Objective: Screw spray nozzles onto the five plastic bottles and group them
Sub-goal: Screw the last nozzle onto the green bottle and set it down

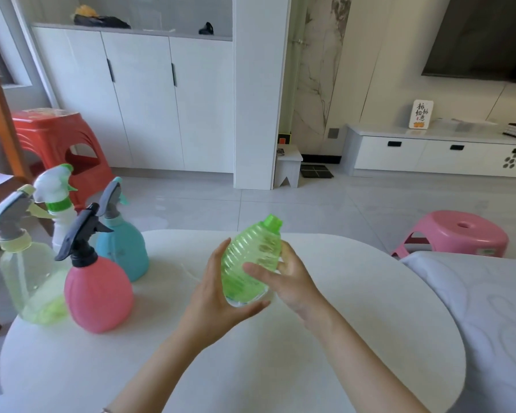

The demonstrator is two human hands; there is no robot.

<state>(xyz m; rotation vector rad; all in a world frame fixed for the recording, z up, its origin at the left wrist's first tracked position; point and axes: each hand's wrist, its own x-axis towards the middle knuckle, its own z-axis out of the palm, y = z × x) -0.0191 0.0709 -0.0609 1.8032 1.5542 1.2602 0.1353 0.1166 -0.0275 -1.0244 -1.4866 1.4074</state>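
Home lounge: TV (486,37), cupboards (149,99).

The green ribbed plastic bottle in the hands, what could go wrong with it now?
The green ribbed plastic bottle is tilted above the white round table, gripped only by the left hand and right hand, so it might slip and drop. It has no nozzle, and none shows nearby. Swinging it left could knock over the pink plastic spray bottle.

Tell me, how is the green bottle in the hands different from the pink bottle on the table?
The green bottle has no spray nozzle, only a bare neck; the pink bottle has a dark nozzle on top. The green bottle is see-through and ribbed; the pink bottle is solid-coloured and mostly smooth. The green bottle is tilted, held in the left hand and right hand; the pink bottle stands upright on the table. Both look plastic.
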